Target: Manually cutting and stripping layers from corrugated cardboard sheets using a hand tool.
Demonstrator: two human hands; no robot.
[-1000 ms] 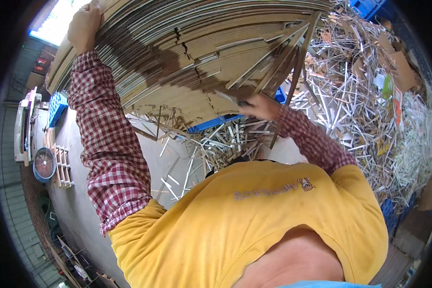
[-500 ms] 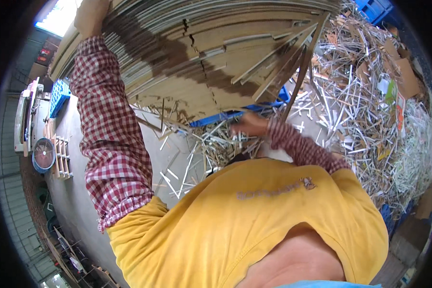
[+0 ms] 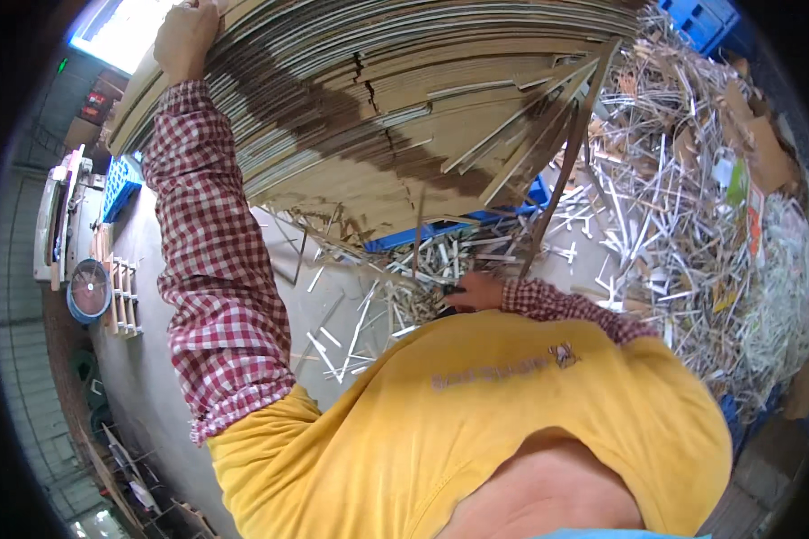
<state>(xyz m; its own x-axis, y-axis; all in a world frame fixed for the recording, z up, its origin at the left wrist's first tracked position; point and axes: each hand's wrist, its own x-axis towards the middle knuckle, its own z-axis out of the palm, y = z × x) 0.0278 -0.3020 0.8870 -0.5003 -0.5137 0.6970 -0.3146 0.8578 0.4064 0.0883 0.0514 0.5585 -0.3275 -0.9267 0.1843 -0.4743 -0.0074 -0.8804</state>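
A thick stack of cardboard sheets (image 3: 351,126) with brown and white edges rises in front of me, a dark brown band across its face. At its upper left corner is my left hand (image 3: 185,40), its fingers bent against the edge and partly cut off by the picture's rim. Low in front of my chest, my right hand (image 3: 478,293) is closed, with a small dark piece at its fingertips that I cannot make out. Loose strips (image 3: 521,135) fan out from the stack's right side. Narrow offcuts (image 3: 422,269) lie heaped just beyond my right hand.
A blue pallet (image 3: 413,236) shows under the stack. On the right spreads a large heap of paper and cardboard scraps (image 3: 674,207), with a blue crate (image 3: 699,25) behind it. To the left stand a round fan (image 3: 90,289) and a wooden pallet (image 3: 121,292). Strips litter the grey floor (image 3: 144,386).
My right hand has drawn down and closer to my chest, its fingers now curled. My left hand remains at the stack's upper corner. The view has shifted slightly.
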